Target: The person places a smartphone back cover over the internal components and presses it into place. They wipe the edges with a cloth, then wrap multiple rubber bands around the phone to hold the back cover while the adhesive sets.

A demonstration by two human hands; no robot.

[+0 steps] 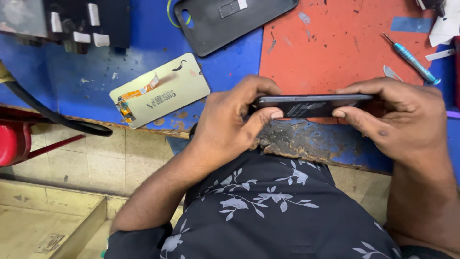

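Both hands pinch a dark smartphone (314, 104) edge-on between them: the left hand (230, 125) clamps its left end with thumb and fingers, the right hand (405, 120) its right end. Just left of the left hand lies a detached phone screen panel (160, 90); beyond the right hand's knuckles rests a teal screwdriver (412, 60).

Your left hand (227, 122) clamps the left end of the phone (314, 105), thumb beneath, fingers (261, 86) curled over its top edge. Your right hand (407, 120) pinches its right end likewise, both forearms angled inward toward it.
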